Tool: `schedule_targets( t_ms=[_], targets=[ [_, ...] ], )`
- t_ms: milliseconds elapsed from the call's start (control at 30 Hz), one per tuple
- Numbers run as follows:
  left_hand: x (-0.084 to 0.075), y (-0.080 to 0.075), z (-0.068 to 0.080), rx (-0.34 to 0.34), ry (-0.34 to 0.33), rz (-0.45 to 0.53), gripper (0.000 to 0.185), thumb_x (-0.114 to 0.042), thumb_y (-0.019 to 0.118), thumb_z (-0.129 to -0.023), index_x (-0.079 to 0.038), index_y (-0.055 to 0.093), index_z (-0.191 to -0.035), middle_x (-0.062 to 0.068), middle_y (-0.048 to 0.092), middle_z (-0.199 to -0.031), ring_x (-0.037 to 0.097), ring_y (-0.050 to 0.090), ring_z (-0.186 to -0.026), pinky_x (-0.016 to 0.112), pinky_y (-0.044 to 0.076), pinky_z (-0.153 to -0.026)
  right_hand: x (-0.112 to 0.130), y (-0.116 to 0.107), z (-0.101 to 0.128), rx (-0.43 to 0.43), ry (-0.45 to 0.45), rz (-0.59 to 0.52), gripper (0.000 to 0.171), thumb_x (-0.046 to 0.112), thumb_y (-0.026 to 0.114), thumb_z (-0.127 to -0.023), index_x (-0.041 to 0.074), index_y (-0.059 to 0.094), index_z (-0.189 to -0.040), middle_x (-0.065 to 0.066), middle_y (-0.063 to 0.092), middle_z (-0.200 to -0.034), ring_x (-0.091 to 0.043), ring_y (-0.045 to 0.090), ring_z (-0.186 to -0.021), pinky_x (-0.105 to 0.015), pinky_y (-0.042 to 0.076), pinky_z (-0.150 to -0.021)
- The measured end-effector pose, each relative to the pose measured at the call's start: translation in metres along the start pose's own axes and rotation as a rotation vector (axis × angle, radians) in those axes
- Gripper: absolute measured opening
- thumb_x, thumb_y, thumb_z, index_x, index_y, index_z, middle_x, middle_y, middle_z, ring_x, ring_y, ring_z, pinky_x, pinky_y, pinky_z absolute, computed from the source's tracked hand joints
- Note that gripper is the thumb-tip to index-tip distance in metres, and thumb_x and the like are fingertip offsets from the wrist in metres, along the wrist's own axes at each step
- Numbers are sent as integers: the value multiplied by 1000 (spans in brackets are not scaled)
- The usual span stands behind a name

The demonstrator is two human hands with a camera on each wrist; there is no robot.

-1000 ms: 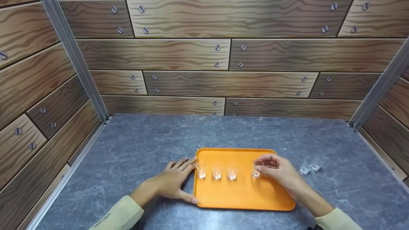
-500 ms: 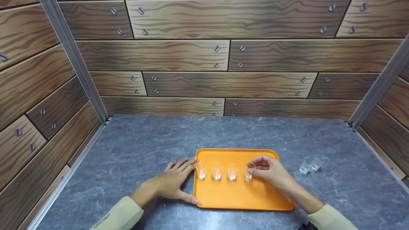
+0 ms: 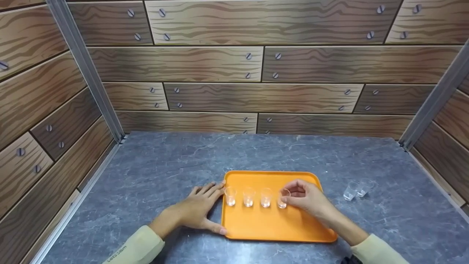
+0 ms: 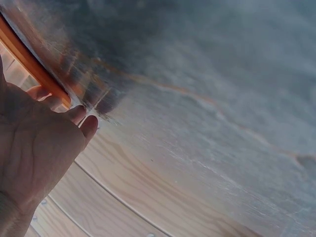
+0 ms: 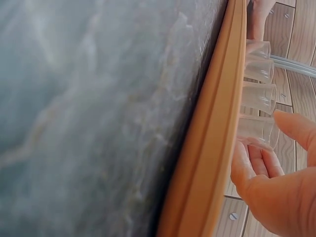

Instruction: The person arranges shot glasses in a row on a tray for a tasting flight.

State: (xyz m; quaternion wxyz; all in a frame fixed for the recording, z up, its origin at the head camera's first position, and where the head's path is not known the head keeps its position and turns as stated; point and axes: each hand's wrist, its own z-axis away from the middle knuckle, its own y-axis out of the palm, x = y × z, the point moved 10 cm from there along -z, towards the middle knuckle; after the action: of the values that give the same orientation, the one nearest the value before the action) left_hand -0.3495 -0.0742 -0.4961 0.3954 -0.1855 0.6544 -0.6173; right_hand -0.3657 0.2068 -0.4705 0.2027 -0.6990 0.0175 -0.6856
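Observation:
An orange tray lies on the table in the head view. Three small clear shot glasses stand upright in a row on it: the leftmost glass, a middle glass and a third glass. My right hand pinches another shot glass at the row's right end, upright on the tray. In the right wrist view the thumb is near this glass's rim, with fingers on its other side. My left hand rests flat with spread fingers, fingertips and thumb tip at the tray's left edge.
Two more clear shot glasses, a nearer one and one slightly behind it, are on the dark marbled table right of the tray. Wood-patterned walls with metal corner posts enclose the back and sides.
My right hand has moved left across the tray with its shot glass, bringing it close to the third glass in the row. The left hand has stayed in place.

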Motion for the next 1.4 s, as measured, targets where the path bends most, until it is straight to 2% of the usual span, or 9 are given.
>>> schedule_targets(
  t_ms=[300,500,667,900,1033,1233,1400],
  targets=[
    [-1,-1,1,3,0,10,123,-90,58,-76,-19,16,-167,1,9,-174,36,14,-158,70,20,-118,-3,1,0,9,19,-16,42,10,82,-87,-5,61,-120,-16,69,-116,-20,67,-101,-24,56,-86],
    [0,0,1,14,-9,12,122,-90,58,-76,-19,16,-166,1,8,-174,35,13,-158,71,19,-117,-5,2,2,8,53,-33,51,11,82,-87,-6,57,-127,-18,67,-122,-19,65,-103,-23,55,-86],
    [-1,0,2,11,-7,14,122,-89,59,-76,-19,17,-166,1,8,-174,35,13,-158,71,19,-117,-4,1,3,21,47,-61,54,12,82,-88,-8,54,-131,-20,64,-127,-21,64,-109,-24,54,-90],
    [-2,-2,2,-8,8,6,122,-89,59,-76,-18,19,-166,2,11,-173,37,15,-157,71,22,-116,-3,-4,7,12,51,-44,55,16,80,-90,-6,53,-132,-20,62,-132,-26,61,-117,-23,52,-93],
    [-1,-3,2,-7,3,-1,122,-89,59,-76,-18,19,-166,2,10,-174,36,15,-157,70,21,-117,0,-10,8,2,41,-62,54,15,80,-91,-7,53,-133,-22,61,-132,-27,61,-117,-25,53,-94],
    [-1,-1,2,-6,2,-4,123,-89,59,-76,-17,18,-166,4,11,-173,37,16,-157,70,21,-117,9,-20,9,-4,-31,-38,51,9,76,-92,-10,52,-133,-26,59,-133,-33,61,-121,-22,52,-94],
    [0,-1,2,-6,1,-3,122,-90,58,-76,-19,17,-166,2,10,-174,36,15,-157,69,21,-117,10,-27,11,-7,-26,-33,49,7,74,-94,-9,52,-135,-24,59,-135,-33,59,-125,-22,52,-95]
  ],
)
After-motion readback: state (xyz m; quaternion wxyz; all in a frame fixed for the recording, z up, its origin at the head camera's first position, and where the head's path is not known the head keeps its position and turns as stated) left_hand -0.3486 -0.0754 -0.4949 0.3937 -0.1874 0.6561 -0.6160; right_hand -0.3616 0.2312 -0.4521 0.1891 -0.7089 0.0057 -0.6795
